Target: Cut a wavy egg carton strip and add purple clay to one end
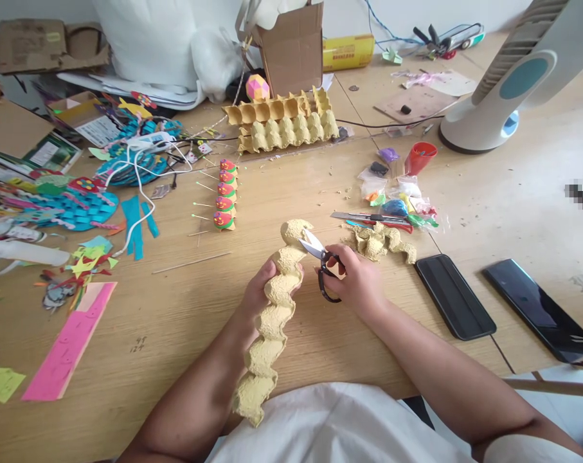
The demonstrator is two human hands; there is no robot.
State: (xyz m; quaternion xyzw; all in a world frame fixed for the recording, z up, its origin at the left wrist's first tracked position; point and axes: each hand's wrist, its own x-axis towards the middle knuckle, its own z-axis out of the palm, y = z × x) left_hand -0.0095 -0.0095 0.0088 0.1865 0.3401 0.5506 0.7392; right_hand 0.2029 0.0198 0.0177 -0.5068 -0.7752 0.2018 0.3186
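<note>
A long, bumpy strip of yellow egg carton runs from near my shirt up toward the middle of the table. My left hand is closed around its upper part; some of the fingers are hidden beneath it. In my right hand is a pair of black-handled scissors, fingers through the loops. The scissor blades touch the edge of the strip's far cup, slightly parted. Right of the scissors lie torn egg carton scraps. Beyond the strip stands a row of red and green decorated caterpillar-like pieces.
A utility knife lies near small bags of coloured clay and a red cup. Two phones rest at the right. More egg carton strips sit at the back. Pink paper and blue woven crafts cover the left.
</note>
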